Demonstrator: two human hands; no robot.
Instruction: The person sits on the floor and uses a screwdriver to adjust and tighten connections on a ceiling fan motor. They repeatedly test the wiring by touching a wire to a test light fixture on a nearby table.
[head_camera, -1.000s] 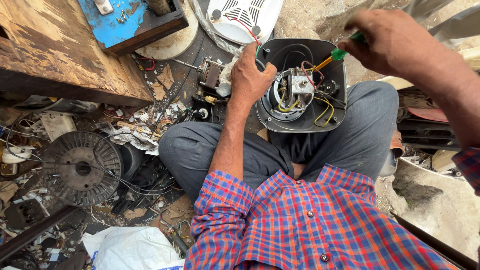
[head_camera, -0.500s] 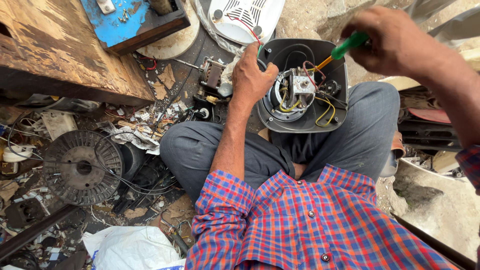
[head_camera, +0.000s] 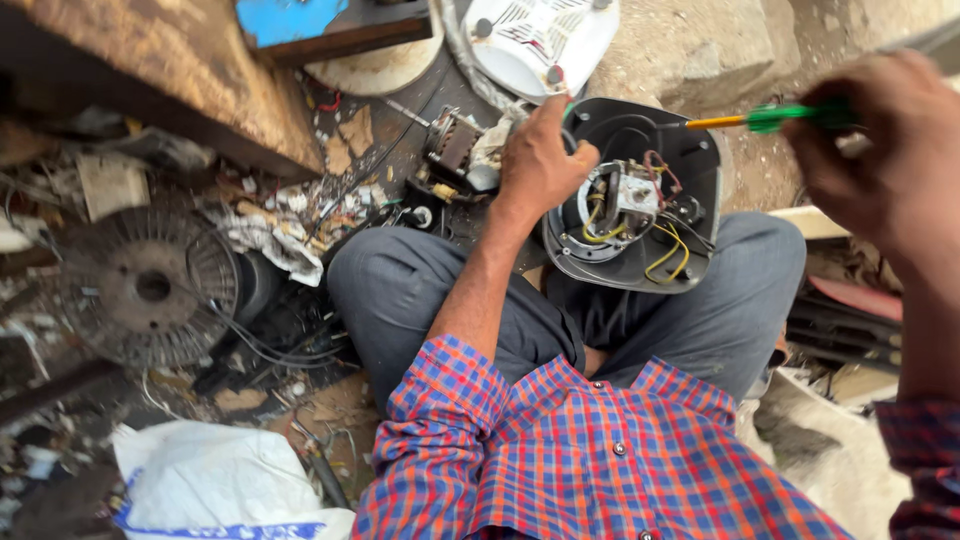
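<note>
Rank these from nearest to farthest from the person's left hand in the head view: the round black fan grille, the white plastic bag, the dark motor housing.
1. Dark motor housing, touching the left hand, on its right.
2. Round black fan grille, far left on the floor.
3. White plastic bag, bottom left.

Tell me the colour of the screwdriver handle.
Green handle with a yellow shaft, seen in the head view.

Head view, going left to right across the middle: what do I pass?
Round finned metal disc → small bare motor → left hand on the housing's edge → dark open housing with yellow wiring inside → green-handled screwdriver → right hand holding it.
</note>
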